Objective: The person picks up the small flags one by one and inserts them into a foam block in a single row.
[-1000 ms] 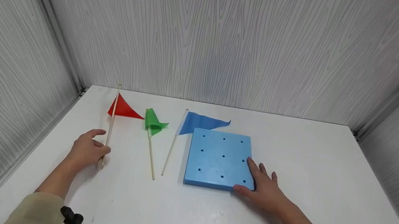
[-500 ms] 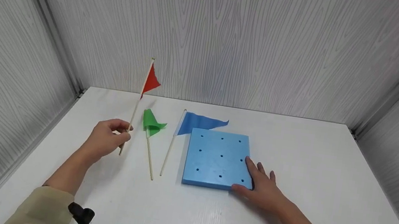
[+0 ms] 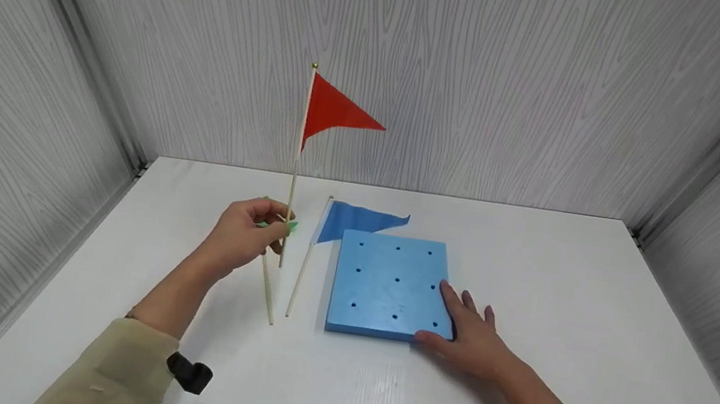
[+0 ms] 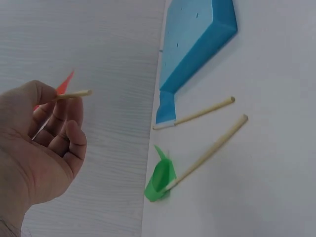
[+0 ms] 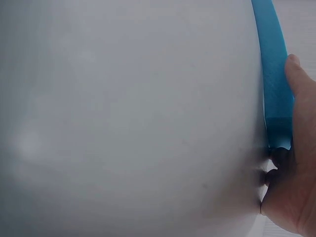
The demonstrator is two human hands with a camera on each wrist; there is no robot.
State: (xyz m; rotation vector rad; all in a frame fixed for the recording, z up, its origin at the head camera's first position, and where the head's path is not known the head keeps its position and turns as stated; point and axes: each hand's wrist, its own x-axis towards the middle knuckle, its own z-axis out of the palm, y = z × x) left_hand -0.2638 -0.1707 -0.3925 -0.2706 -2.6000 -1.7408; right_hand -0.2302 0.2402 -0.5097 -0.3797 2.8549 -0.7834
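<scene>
Three flags and one blue foam board: red flag upright, pinched in left hand; two lying on table; right hand flat, fingers straight, on board corner.

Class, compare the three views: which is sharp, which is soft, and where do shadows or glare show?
Head view: sharp and evenly lit, faint sheen on the table, soft shadow under the left hand. Left wrist view: the red flag is blurred, the foam board clear. Right wrist view: washed-out and soft, board edge and right hand out of focus.

left hand raised, fingers curled, right hand flat
</scene>
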